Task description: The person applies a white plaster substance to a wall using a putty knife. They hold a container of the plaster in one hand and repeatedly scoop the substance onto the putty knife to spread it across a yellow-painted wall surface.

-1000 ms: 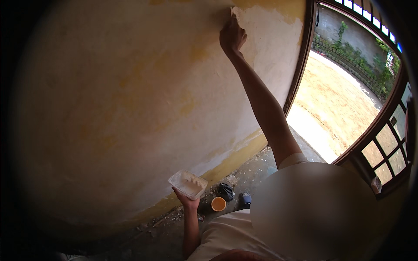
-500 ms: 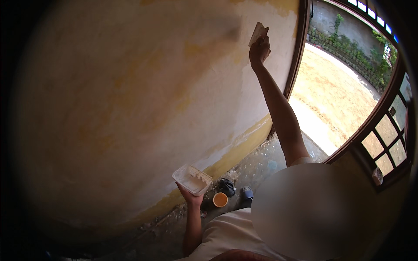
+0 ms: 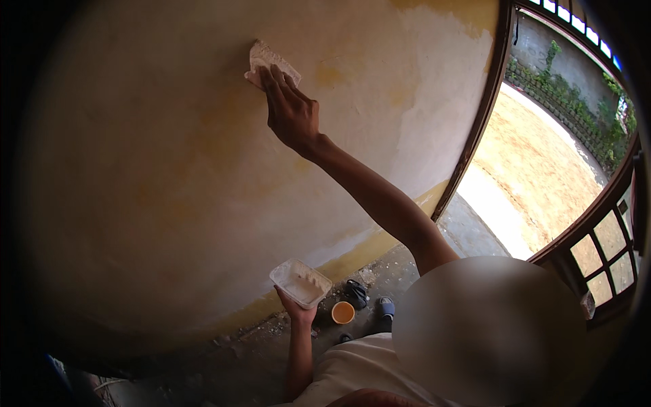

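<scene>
My right hand is raised against the wall, its fingers pressing a whitish, putty-caked flat scraper to the surface. The wall carries white filler, with yellow paint showing through in patches. Low in front of me, my left hand grips a clear plastic tub from below and the side. White residue coats the tub's inside, and it is tilted a little toward me.
On the floor stand an orange-filled bucket and a dark bag-like object, beside a foot in a blue sandal. A brown door frame borders the wall on the right; a paned door stands beyond.
My right hand has swept left across the wall with the scraper, from near the door frame. My left hand and the tub have barely moved. The view has shifted slightly left.
</scene>
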Action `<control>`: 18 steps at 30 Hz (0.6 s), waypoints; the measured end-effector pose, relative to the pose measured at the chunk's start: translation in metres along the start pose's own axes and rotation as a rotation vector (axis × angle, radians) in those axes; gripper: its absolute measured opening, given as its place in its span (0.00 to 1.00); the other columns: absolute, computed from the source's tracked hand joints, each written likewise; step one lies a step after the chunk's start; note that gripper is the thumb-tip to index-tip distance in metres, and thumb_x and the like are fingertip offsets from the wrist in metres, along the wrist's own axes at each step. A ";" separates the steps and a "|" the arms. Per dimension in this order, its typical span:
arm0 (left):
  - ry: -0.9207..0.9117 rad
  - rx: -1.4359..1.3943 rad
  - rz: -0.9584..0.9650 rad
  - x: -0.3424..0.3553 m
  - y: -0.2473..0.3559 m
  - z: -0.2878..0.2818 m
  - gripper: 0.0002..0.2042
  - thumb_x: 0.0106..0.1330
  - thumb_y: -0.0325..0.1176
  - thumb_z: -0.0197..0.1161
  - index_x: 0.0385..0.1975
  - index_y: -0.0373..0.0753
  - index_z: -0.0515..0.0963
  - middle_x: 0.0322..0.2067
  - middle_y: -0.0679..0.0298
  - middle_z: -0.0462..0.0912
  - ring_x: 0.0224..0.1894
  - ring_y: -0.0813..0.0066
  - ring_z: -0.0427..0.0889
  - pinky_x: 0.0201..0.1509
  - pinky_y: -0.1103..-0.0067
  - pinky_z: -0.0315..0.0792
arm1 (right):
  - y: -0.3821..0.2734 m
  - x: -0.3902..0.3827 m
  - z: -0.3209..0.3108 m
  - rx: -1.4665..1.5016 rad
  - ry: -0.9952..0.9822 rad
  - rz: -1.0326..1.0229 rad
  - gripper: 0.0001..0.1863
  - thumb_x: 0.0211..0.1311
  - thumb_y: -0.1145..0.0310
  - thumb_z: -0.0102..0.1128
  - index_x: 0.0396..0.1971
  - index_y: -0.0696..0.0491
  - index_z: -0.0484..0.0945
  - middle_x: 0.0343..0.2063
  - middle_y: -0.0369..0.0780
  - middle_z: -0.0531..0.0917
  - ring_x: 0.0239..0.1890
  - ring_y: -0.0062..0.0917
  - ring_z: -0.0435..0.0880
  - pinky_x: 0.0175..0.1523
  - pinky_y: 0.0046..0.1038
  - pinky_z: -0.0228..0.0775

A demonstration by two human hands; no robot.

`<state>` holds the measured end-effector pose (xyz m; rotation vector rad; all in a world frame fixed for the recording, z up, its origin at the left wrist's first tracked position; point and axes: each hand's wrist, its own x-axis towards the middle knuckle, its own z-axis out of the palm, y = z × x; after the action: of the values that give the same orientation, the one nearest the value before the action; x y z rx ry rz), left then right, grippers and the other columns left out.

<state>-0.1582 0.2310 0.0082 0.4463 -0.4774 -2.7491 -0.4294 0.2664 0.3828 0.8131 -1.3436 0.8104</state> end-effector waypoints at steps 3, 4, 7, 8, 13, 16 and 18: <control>-0.009 0.022 -0.045 0.000 -0.009 0.009 0.32 0.71 0.67 0.47 0.66 0.53 0.68 0.63 0.68 0.71 0.66 0.62 0.69 0.71 0.56 0.61 | -0.011 -0.052 -0.025 0.103 -0.132 -0.073 0.24 0.62 0.80 0.60 0.60 0.51 0.74 0.45 0.43 0.87 0.42 0.38 0.89 0.35 0.32 0.84; -0.022 0.031 -0.061 -0.002 -0.008 0.009 0.32 0.71 0.67 0.47 0.66 0.53 0.68 0.64 0.68 0.71 0.66 0.62 0.69 0.71 0.55 0.61 | -0.004 -0.071 -0.037 0.218 -0.263 -0.018 0.24 0.62 0.81 0.61 0.59 0.52 0.75 0.46 0.44 0.87 0.42 0.37 0.89 0.36 0.32 0.84; -0.023 0.064 -0.037 -0.004 -0.007 0.010 0.32 0.70 0.67 0.47 0.67 0.54 0.67 0.64 0.68 0.71 0.67 0.61 0.69 0.71 0.55 0.60 | 0.049 -0.088 -0.074 0.293 -0.184 0.226 0.18 0.68 0.78 0.58 0.56 0.53 0.77 0.41 0.47 0.87 0.40 0.41 0.89 0.40 0.32 0.82; -0.029 0.062 -0.051 -0.004 -0.010 0.010 0.32 0.70 0.67 0.47 0.67 0.54 0.67 0.64 0.68 0.71 0.67 0.61 0.69 0.71 0.55 0.60 | 0.082 -0.082 -0.085 0.136 -0.003 0.374 0.13 0.74 0.71 0.53 0.54 0.54 0.77 0.40 0.50 0.86 0.38 0.47 0.88 0.39 0.37 0.79; -0.060 0.014 0.013 0.000 -0.016 0.004 0.33 0.70 0.67 0.47 0.67 0.53 0.67 0.65 0.68 0.70 0.68 0.61 0.68 0.71 0.54 0.61 | 0.230 -0.040 -0.127 -0.159 0.238 0.929 0.12 0.76 0.65 0.44 0.49 0.51 0.75 0.38 0.47 0.86 0.43 0.47 0.84 0.52 0.49 0.70; -0.018 -0.004 0.063 -0.004 -0.008 -0.007 0.33 0.70 0.67 0.47 0.67 0.54 0.67 0.65 0.68 0.70 0.67 0.61 0.69 0.71 0.54 0.61 | 0.219 -0.032 -0.098 -0.185 0.157 1.050 0.11 0.75 0.65 0.44 0.49 0.48 0.75 0.39 0.46 0.86 0.44 0.47 0.84 0.53 0.50 0.69; -0.030 -0.017 0.094 -0.007 -0.002 -0.011 0.33 0.70 0.67 0.47 0.67 0.54 0.67 0.65 0.68 0.70 0.67 0.61 0.69 0.71 0.54 0.61 | 0.170 -0.026 -0.073 -0.223 0.142 0.923 0.10 0.73 0.67 0.47 0.50 0.44 0.73 0.35 0.45 0.87 0.40 0.47 0.85 0.49 0.50 0.69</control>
<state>-0.1483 0.2320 -0.0005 0.3695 -0.4698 -2.6709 -0.5426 0.4138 0.3591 -0.0911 -1.6418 1.3573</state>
